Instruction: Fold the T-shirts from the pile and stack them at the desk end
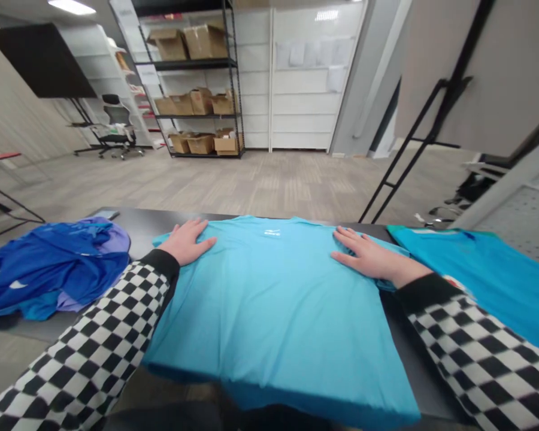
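Across the dark tabletop [144, 231], we have a light-blue T-shirt [278, 311] spread out, collar toward the far edge, hem hanging over the near one. Brighter blue shirt [489, 269] to its right; crumpled pile of blue and purple clothes [67, 263] to its left. Our left hand [186, 242] and right hand [366, 254] lie flat near its shoulders, fingers extended, thumbs wide. White logo [272, 232] below the collar.

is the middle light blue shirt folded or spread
Spread: the light blue shirt lies wide across the table and over its near edge, left hand and right hand at the shoulders.
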{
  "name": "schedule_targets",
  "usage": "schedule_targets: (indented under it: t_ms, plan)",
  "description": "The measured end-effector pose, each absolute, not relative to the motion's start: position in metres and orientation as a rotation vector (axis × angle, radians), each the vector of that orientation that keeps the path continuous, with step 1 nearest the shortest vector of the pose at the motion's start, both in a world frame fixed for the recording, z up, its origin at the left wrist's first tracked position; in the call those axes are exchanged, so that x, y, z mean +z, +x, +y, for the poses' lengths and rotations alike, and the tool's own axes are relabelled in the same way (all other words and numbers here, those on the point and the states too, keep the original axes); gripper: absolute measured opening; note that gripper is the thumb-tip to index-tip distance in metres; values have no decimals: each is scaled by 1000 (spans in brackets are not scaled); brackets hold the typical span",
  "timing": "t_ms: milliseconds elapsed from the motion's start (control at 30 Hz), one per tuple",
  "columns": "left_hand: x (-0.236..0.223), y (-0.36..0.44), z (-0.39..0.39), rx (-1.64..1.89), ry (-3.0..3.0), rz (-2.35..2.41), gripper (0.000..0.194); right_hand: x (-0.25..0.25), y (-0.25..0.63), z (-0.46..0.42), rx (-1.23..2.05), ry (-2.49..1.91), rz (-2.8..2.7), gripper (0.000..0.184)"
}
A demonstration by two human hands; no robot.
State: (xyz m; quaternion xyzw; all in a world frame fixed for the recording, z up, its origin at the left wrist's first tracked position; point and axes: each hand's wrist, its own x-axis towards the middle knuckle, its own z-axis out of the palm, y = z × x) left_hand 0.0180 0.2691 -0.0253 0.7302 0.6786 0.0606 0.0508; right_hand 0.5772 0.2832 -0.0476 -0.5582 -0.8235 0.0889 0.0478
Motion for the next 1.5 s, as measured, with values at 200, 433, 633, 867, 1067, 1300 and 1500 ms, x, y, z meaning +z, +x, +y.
schedule_targets:
  t_ms: [200, 433, 633, 867, 1067, 1300, 1500]
  plan:
    - [-9, 67, 294, 263, 2497, 1513, 80, -22, 555, 280, -64, -1593, -2439, 70]
    - [-17, 109, 336, 282, 2603, 1662, 69, -3, 484, 309, -84, -1434, -2538, 49]
    - [-31, 102, 326, 336, 2582, 1657, 77, -31, 472, 317, 10, -1492, -2543, 62]
    - [-36, 101, 327, 109, 2552, 1567, 98, -32, 479, 303, 65, -1565, -2573, 79]
    - [-19, 101, 319, 452, 2647, 1626, 71, -7, 499, 287, -207, -1592, -2374, 58]
    - [-39, 89, 327, 139, 2509, 1631, 94, -28, 552, 284, 180, -1874, -2368, 68]
    - [-45, 86, 330, 44, 2513, 1658, 101, -31, 563, 285, 235, -1845, -2307, 75]
